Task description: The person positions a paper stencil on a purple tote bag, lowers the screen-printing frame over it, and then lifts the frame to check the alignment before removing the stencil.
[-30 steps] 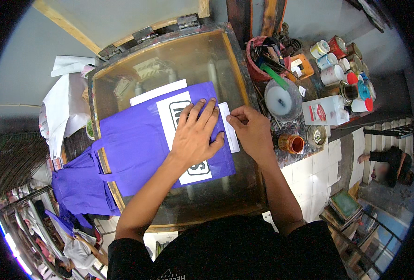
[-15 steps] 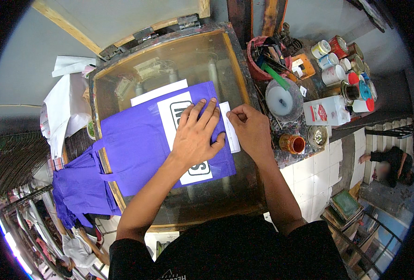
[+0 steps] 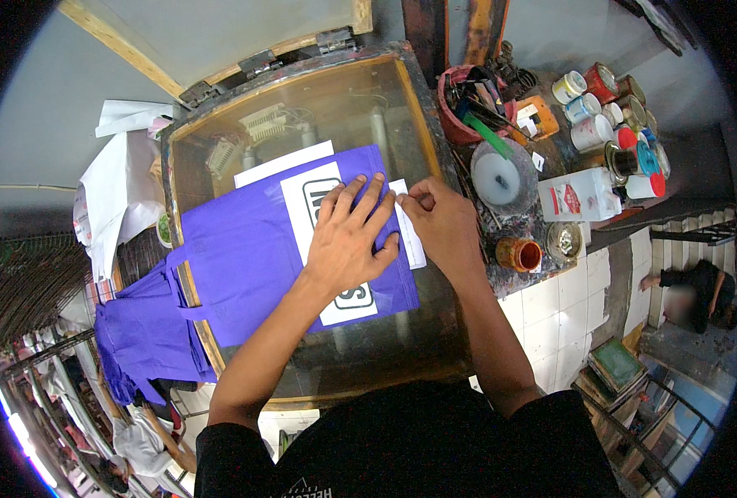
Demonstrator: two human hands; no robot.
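Note:
A purple cloth bag (image 3: pixel 239 266) with handles lies across the glass top (image 3: pixel 335 100) of a wood-framed box. On the bag rests a white sheet with black lettering (image 3: pixel 299 207), partly covered by my hand. My left hand (image 3: pixel 352 228) presses flat on this sheet and the bag, fingers spread. Beyond the bag's right edge shows a white paper strip (image 3: pixel 414 241); whether it lies under or inside the bag I cannot tell. My right hand (image 3: pixel 445 220) pinches at the strip's upper end. Another white edge (image 3: pixel 285 163) sticks out along the bag's far side.
More purple bags (image 3: pixel 148 332) hang over the left edge. At right, a cluttered bench holds a red bucket (image 3: pixel 451 108) of tools, a pale tub (image 3: pixel 501 178), an orange-stained jar (image 3: pixel 518 254), a white jerrycan (image 3: pixel 580 197) and several paint cans (image 3: pixel 592 133). Other people are at both sides.
My right hand has shifted very slightly up and left at the strip, its fingertips now nearer the bag's edge. My left hand and the bag stay in place.

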